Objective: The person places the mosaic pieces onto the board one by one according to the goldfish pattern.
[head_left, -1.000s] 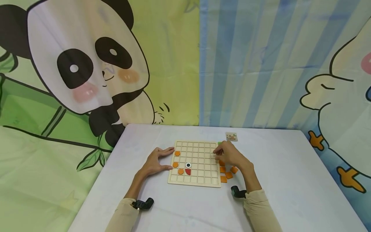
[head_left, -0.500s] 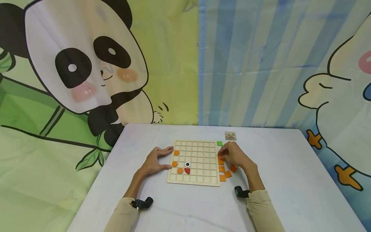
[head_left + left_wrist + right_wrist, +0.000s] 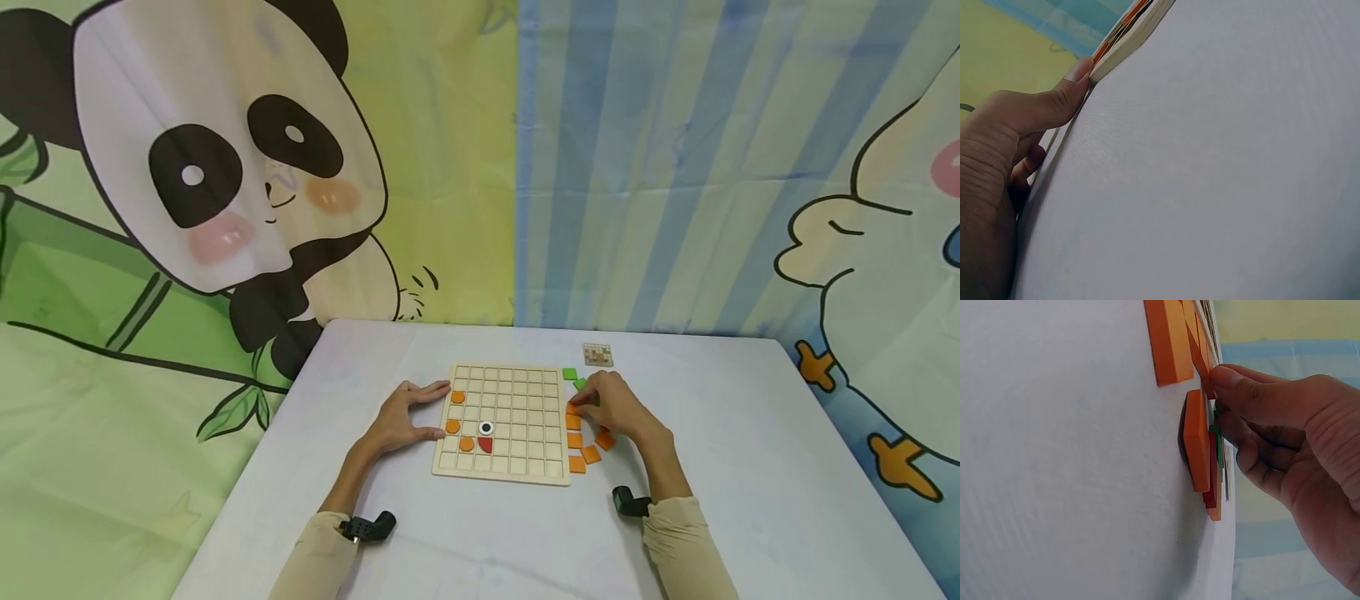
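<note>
A pale wooden grid board [image 3: 517, 433] lies on the table. Orange round pieces [image 3: 467, 444], a white disc with a dark ring [image 3: 486, 427] and a red quarter-round piece [image 3: 485, 445] sit in its left cells. My left hand [image 3: 395, 421] touches the board's left edge with thumb and fingers spread; in the left wrist view its thumb [image 3: 1054, 106] rests against the corner. Right of the board, my right hand [image 3: 611, 404] pinches an orange square tile [image 3: 1210, 387] among others in a column. Its fingertips are partly hidden.
More orange tiles [image 3: 576, 464] lie loose along the board's right side. Green tiles [image 3: 570, 374] are near its top right corner. A small patterned card [image 3: 597, 354] lies farther back. A red piece [image 3: 1210, 469] shows beside the right hand.
My right hand has moved right, from over the board's right edge to the orange tiles, uncovering green tiles. The left hand stays at the board's edge.
</note>
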A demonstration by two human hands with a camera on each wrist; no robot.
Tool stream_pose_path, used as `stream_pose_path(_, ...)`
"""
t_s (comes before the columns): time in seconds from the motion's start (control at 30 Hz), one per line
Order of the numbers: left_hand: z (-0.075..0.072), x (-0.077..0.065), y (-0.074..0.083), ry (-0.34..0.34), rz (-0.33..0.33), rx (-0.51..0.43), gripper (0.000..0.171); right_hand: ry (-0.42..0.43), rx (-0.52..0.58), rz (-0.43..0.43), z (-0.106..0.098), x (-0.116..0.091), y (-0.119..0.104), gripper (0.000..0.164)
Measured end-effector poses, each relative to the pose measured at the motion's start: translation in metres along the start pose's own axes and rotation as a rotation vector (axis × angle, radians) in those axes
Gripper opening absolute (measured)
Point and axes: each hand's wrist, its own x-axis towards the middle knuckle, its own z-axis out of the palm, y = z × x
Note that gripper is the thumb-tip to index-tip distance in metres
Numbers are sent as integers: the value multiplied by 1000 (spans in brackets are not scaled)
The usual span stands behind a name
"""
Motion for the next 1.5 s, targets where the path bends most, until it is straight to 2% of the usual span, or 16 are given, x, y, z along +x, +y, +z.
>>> stream_pose_path(0.23, 0, -1, 2, 0, -1, -13, 90, 0, 7, 50, -2, -2, 0, 22)
stream_pose_path(0.7, 0, -3, -1, 1, -21, -15, 89, 1, -35, 85, 2, -2, 0, 28)
stream_pose_path(0.87, 0, -3, -1, -1, -19, -8, 89, -16, -69, 50, 3, -3, 0, 26)
stream_pose_path(1.07, -1, -2, 0, -6, -16, -8, 89, 16, -88, 17, 2, -5, 1, 24)
stream_pose_path(1.5, 0, 0, 0, 3, -10, 15, 89, 37, -62, 7, -4, -4, 3, 23)
